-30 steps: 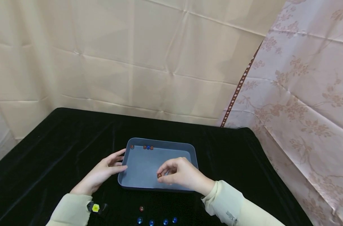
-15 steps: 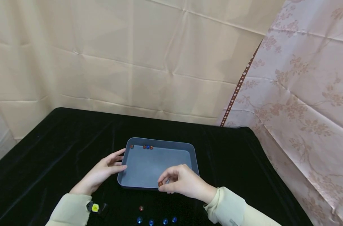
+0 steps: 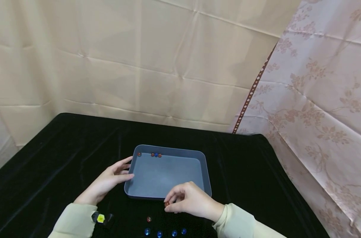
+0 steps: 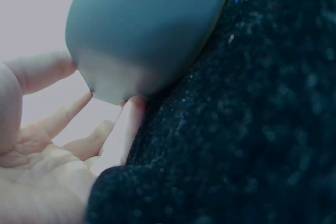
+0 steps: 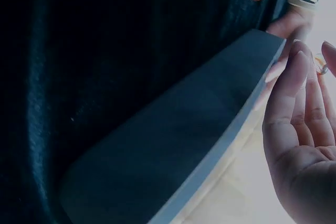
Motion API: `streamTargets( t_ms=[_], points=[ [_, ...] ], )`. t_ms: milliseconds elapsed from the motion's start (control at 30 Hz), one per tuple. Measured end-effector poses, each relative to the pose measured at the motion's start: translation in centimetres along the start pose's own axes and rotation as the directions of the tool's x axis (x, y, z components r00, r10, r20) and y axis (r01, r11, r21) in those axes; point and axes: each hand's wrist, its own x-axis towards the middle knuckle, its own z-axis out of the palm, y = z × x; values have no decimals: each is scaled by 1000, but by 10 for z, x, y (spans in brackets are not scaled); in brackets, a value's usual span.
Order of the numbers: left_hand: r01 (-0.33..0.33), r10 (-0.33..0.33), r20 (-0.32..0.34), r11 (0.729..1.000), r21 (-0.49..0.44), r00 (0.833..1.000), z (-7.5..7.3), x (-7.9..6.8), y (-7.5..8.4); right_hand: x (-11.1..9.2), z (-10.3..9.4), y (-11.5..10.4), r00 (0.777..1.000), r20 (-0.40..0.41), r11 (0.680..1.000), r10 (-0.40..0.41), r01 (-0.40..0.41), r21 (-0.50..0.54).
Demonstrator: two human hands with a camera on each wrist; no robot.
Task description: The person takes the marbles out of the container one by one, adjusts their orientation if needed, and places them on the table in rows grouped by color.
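In the head view my left hand [image 3: 110, 180] touches the left side of a blue-grey tray [image 3: 168, 178], its fingers fairly straight and its thumb tip at the rim. The left wrist view shows fingertips against the tray's outer wall [image 4: 131, 30]. My right hand [image 3: 193, 201] pinches a reddish-brown glass marble [image 3: 167, 204] between thumb and fingers, just in front of the tray's near edge. The same held marble [image 5: 320, 64] shows between the fingertips in the right wrist view. One loose reddish marble [image 3: 149, 219] lies on the black cloth nearby.
Several blue marbles [image 3: 174, 233] form a row at the front of the black cloth [image 3: 242, 172]. Inside the tray, by its far wall, sit a brown marble [image 3: 139, 154] at the corner and a blue marble [image 3: 156, 155] between two brown ones. A cream curtain [image 3: 124, 66] hangs behind.
My right hand has moved toward me with the pinched marble, from over the tray to just past its near edge. The left hand and tray stay put.
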Motion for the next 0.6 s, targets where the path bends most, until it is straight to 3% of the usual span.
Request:
streamTargets(
  t_ms=[600],
  points=[
    [-2,2,5,1000,1,1000,-1,0,0,2,12,14,999,34,999,-32,33,-43]
  ],
)
